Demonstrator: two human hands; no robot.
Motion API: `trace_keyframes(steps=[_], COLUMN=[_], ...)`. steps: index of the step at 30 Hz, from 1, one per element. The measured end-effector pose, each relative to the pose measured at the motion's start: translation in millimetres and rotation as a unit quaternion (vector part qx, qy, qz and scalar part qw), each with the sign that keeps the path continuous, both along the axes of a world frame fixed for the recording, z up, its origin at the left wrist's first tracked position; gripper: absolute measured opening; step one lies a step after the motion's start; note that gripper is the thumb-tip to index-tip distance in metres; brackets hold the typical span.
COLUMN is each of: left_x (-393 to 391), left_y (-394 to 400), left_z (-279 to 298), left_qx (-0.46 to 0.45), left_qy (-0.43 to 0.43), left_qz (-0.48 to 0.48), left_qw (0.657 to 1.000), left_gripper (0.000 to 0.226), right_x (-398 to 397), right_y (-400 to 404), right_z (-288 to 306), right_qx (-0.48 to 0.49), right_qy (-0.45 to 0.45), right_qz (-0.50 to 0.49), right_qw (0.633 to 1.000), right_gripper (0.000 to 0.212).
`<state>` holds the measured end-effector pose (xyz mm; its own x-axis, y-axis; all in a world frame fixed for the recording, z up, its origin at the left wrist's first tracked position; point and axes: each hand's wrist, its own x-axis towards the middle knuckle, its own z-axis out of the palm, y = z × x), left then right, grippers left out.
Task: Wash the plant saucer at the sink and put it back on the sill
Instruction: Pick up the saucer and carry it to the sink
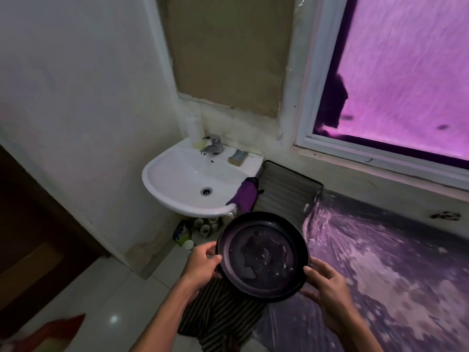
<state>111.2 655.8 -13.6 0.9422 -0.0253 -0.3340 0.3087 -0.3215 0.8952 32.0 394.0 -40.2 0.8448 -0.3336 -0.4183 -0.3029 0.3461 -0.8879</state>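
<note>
- We see two bare forearms reaching in from the bottom edge, with no sleeves, watch or bracelet on either wrist.
- Our left hand point(203, 262) and right hand point(326, 283) wear no gloves and no rings that we can make out.
- Below the arms hangs a striped garment point(218, 318), dark with thin pale stripes running lengthwise, its cloth loose and folded.

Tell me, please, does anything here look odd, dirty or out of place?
Yes. The dark saucer, held by the left hand and right hand, has a wet, patchy residue inside. Under the sink, small cups lie cluttered on the floor.
</note>
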Motion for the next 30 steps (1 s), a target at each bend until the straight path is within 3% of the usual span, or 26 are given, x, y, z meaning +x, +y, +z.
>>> trace_keyframes(steps=[6,14,30], left_x=[104,226,435], left_y=[45,97,163], left_z=[0,4,-11], left_qx=[0.045,0.018,-0.001], left_qy=[0.007,0.014,-0.046], left_qz=[-0.003,0.005,-0.109], left_qw=[0.999,1.000,0.993], left_gripper=[0.033,0.031,0.029], right_x=[94,208,384], right_y=[53,110,198], right_z=[-16,-17,-17], right_qx=[0.011,-0.014,-0.124], right_qy=[0.004,0.007,-0.001], right_qz=[-0.027,-0.049,-0.158], right_qw=[1.000,0.999,0.980], right_gripper=[0.030,0.024,0.022])
